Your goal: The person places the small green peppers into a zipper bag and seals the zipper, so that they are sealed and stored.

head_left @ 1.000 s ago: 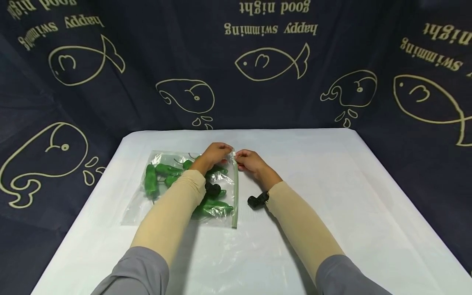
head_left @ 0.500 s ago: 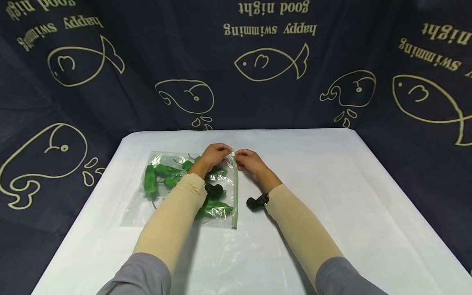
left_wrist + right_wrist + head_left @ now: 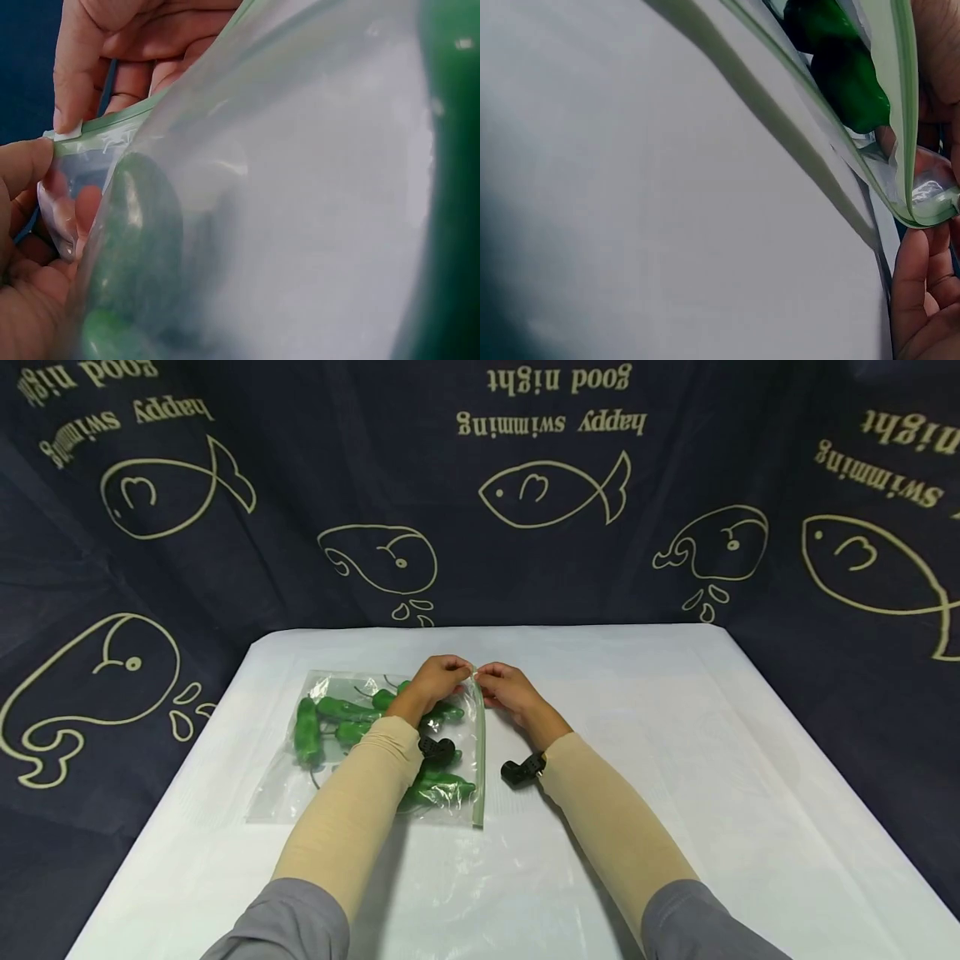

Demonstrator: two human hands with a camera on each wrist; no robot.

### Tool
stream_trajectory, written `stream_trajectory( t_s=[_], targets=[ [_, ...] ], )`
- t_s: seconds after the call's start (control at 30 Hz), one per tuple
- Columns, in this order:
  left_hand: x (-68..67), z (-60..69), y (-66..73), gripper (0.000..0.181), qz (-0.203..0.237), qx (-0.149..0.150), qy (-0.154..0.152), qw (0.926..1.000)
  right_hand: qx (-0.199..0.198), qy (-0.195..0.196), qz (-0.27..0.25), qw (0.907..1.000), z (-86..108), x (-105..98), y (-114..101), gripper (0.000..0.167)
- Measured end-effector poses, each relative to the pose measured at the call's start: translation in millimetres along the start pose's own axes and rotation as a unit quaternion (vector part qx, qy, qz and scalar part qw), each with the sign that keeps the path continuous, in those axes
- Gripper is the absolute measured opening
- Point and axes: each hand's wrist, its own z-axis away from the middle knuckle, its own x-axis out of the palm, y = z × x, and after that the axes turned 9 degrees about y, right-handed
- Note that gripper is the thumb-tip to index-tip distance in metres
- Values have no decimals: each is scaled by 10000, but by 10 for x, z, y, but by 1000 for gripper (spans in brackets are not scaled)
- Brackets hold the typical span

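A clear slider zip bag (image 3: 273,793) with a green mouth strip (image 3: 479,760) lies flat on the table, mouth to the right. Several green peppers (image 3: 307,732) are inside. My left hand (image 3: 438,681) pinches the bag near the far end of its mouth. Just across the strip, my right hand (image 3: 510,687) pinches that same end. In the left wrist view, my right thumb presses the small white slider (image 3: 69,133) at the corner. The right wrist view shows the mouth's two green edges (image 3: 905,90) apart, with dark green peppers (image 3: 847,82) between them.
The bag lies on a white-covered table (image 3: 675,760). Behind the table's far edge hangs a dark blue curtain (image 3: 555,577) with fish and whale drawings. Black wrist cameras (image 3: 522,771) sit close to the bag and the tabletop.
Both hands stay at the far end of the bag's mouth, with only slight finger shifts. The white slider, visible between them before, is now mostly covered in the head view.
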Motion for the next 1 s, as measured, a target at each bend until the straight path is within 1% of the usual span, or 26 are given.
stream_trajectory(
  t_s=[0.37,0.43,0.63,0.77,1.0],
  targets=[
    [30,-3,41,22,-167,188,191,9995,-83,-25,34,10000,-17,-2,-26,12],
    [25,-4,39,23,-163,163,206,9995,-90,-33,83,9999,-26,0,-26,12],
    [2,-10,13,23,-148,77,162,9997,78,-73,168,9998,-35,10,-18,10],
    [-11,-29,-6,22,-62,98,175,9998,-16,-69,161,9998,-27,21,-20,12],
    [9,-39,-44,21,108,-16,161,9998,6,-109,286,9995,-25,1,20,12]
  ],
)
